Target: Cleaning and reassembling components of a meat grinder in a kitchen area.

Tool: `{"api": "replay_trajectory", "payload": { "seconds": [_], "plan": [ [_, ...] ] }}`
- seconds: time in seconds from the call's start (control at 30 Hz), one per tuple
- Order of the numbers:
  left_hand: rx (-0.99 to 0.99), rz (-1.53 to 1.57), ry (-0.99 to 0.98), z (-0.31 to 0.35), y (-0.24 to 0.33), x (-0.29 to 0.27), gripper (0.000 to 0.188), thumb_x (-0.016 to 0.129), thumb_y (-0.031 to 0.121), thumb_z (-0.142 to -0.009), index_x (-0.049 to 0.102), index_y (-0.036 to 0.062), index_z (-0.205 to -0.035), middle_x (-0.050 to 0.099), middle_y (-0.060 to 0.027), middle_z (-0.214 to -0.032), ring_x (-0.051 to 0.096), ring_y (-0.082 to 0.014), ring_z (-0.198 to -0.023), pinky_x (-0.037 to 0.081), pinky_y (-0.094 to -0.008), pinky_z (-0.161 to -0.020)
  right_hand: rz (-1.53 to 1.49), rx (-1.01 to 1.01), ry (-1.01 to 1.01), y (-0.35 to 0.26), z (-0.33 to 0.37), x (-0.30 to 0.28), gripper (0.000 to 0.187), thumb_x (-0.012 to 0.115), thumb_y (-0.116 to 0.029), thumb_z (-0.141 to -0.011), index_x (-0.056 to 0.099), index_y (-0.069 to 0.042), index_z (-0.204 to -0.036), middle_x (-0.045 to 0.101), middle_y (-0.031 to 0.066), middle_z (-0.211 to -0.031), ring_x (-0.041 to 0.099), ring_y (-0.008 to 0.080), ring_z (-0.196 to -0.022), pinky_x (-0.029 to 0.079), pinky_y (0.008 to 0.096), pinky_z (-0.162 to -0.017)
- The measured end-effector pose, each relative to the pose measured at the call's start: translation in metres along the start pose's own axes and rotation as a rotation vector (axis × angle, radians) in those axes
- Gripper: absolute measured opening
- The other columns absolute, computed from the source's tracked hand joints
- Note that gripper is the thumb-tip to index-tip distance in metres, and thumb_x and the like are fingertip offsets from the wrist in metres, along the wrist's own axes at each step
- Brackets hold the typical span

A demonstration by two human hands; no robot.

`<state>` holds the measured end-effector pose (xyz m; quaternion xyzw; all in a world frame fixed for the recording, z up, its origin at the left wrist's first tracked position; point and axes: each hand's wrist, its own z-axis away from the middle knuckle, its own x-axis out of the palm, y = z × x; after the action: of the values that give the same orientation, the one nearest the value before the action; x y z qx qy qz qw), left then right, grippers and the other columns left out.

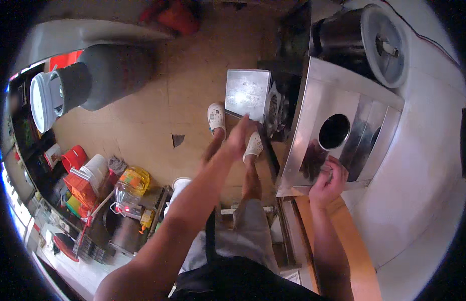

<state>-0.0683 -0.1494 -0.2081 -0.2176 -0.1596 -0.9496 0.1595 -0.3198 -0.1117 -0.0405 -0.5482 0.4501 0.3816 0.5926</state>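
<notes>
- Your right hand rests on the near edge of the steel cover, fingers curled over the rim. It looks to grip the cover's edge, though how firmly I cannot tell.
- Your left hand hangs in the air left of the cover, fingers loosely extended, holding nothing. It is just near of the flat steel tray.
- The cover is a shiny box-like sheet with a round hole in its top. It sits right of centre on the worktop, and its long axis runs near to far, tilted slightly right at the far end.
- As I judge it, the cover sits roughly in place but is not yet let go, so settling or shifting it remains.
- Far of the cover stands a big steel pot with its lid facing right.
- Your feet in white clogs stand on the tan floor below your left hand.
- Far left lies a grey bin. Near left are an oil bottle and red buckets.
</notes>
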Motion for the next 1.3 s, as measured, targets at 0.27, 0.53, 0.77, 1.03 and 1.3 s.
{"api": "replay_trajectory", "payload": {
  "seconds": [0.27, 0.53, 0.77, 1.03, 1.3],
  "plan": [
    [0.025, -0.219, -0.055, -0.054, 0.105, 0.044, 0.089, 0.049, 0.077, -0.088, 0.051, 0.0130, -0.149, 0.050, -0.0132, -0.152, 0.033, -0.0309, -0.145, 0.024, -0.0539, -0.116, -0.023, 0.028, 0.013, -0.008, -0.003, 0.005, 0.017, 0.053, -0.009, -0.091, 0.066, -0.003, -0.100, 0.071, 0.0131, -0.110, 0.063, 0.0336, -0.102, 0.047, 0.0433, -0.093],
    [1.140, -1.004, -0.006, 0.019, 0.070, 0.032, 0.031, 0.069, 0.030, -0.093, 0.075, 0.0118, -0.118, 0.055, -0.0207, -0.144, 0.012, -0.0339, -0.155, 0.016, -0.0423, -0.125, -0.014, 0.021, -0.007, -0.001, -0.001, -0.001, 0.019, 0.053, -0.009, -0.090, 0.067, -0.003, -0.100, 0.071, 0.0123, -0.109, 0.063, 0.0329, -0.102, 0.047, 0.0429, -0.093],
    [0.193, -0.009, 0.098, -0.010, 0.069, 0.021, 0.049, 0.071, 0.032, -0.092, 0.055, 0.0176, -0.136, 0.056, -0.0105, -0.140, 0.060, -0.0210, -0.118, 0.051, -0.0449, -0.088, -0.021, 0.017, -0.046, -0.012, -0.005, 0.007, 0.018, 0.053, -0.011, -0.090, 0.066, -0.004, -0.100, 0.071, 0.0121, -0.109, 0.063, 0.0340, -0.102, 0.047, 0.0432, -0.093],
    [-0.271, -0.269, -0.237, -0.032, 0.105, 0.036, 0.104, 0.087, 0.045, -0.069, 0.031, 0.0204, -0.153, 0.052, -0.0121, -0.144, 0.051, -0.0346, -0.130, 0.042, -0.0644, -0.099, -0.057, -0.005, -0.062, -0.004, -0.002, 0.003, 0.020, 0.053, -0.009, -0.088, 0.064, -0.004, -0.103, 0.070, 0.0158, -0.108, 0.061, 0.0400, -0.101, 0.046, 0.0497, -0.093],
    [0.046, -0.206, -0.219, -0.040, 0.071, 0.034, 0.124, 0.088, 0.039, -0.067, 0.010, 0.0185, -0.161, 0.059, -0.0081, -0.129, 0.059, -0.0272, -0.113, 0.052, -0.0472, -0.072, -0.059, 0.021, -0.053, -0.001, 0.001, 0.005, 0.019, 0.051, -0.010, -0.088, 0.065, -0.003, -0.099, 0.070, 0.0152, -0.109, 0.061, 0.0379, -0.100, 0.046, 0.0461, -0.092]
  ]
}}
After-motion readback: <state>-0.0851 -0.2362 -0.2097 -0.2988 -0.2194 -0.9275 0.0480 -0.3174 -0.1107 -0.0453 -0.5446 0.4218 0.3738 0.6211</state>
